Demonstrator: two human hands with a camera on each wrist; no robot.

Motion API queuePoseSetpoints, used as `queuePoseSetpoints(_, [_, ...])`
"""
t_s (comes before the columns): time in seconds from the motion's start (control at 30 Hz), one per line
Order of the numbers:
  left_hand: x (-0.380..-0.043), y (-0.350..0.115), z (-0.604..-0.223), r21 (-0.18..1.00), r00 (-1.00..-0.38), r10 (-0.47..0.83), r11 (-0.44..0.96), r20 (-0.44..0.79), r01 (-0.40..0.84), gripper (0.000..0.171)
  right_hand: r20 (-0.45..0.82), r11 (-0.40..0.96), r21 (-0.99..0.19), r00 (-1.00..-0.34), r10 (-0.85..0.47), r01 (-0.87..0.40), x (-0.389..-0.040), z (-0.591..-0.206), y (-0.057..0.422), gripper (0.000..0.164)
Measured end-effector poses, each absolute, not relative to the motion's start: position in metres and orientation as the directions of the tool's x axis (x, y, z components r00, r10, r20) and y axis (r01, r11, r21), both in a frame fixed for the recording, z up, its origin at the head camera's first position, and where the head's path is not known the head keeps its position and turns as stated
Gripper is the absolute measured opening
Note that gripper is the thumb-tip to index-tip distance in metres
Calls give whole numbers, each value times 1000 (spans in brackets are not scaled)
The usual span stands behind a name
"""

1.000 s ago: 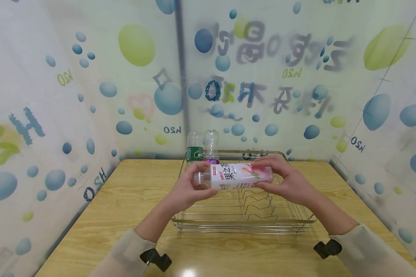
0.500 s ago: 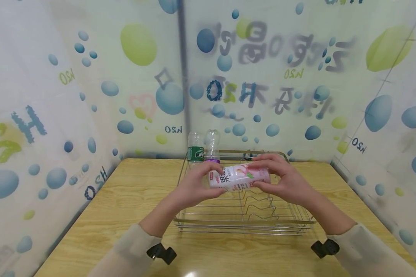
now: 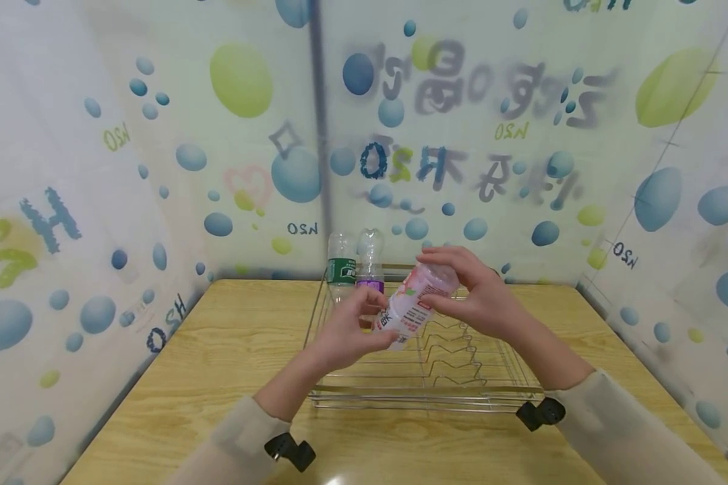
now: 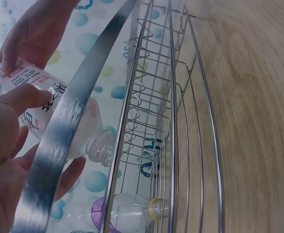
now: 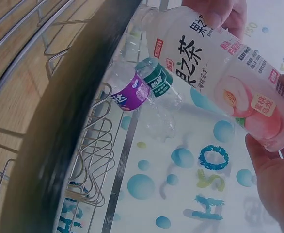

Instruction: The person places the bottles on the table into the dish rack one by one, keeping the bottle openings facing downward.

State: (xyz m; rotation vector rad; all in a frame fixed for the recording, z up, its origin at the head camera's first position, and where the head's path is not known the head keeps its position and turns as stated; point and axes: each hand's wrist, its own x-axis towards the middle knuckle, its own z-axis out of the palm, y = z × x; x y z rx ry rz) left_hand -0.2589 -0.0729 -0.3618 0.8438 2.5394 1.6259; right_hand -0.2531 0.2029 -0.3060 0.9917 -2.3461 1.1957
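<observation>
Above a wire dish rack (image 3: 437,405), both hands hold a plastic drink bottle (image 3: 412,306) with a white and pink peach label. It is tilted, its neck low toward the left and its base high at the right. My left hand (image 3: 352,330) grips the bottle near the neck end, thumb on the front. My right hand (image 3: 476,296) holds the base end between thumb and fingers. The bottle's open neck (image 4: 102,147) points down in the left wrist view. Inside the rack's left end, two clear bottles stand neck down: one green-labelled (image 3: 342,271), one purple-labelled (image 3: 371,286).
The rack sits on a wooden table (image 3: 218,350), with zigzag wire dividers (image 3: 455,353) in its middle. A patterned curtain wall (image 3: 461,135) closes off the back and sides. Table surface extends left, right and in front of the rack.
The peach-label bottle has gone from nearly level to tilted, neck down at the left. My right hand has risen with its base; my left hand has shifted slightly right and lower.
</observation>
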Motion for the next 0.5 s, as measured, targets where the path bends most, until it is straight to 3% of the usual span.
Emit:
queuePoseSetpoints(0.23, [-261,-75,-368,903,-861,429,195,272,382,59,515,359,-677,-762,-393,-643,-256,-304,200,72])
queuePoseSetpoints(0.5, [-260,-81,-368,931,-877,399,129,268,343,73,393,323,-786,-829,-399,-527,-259,-314,200,71])
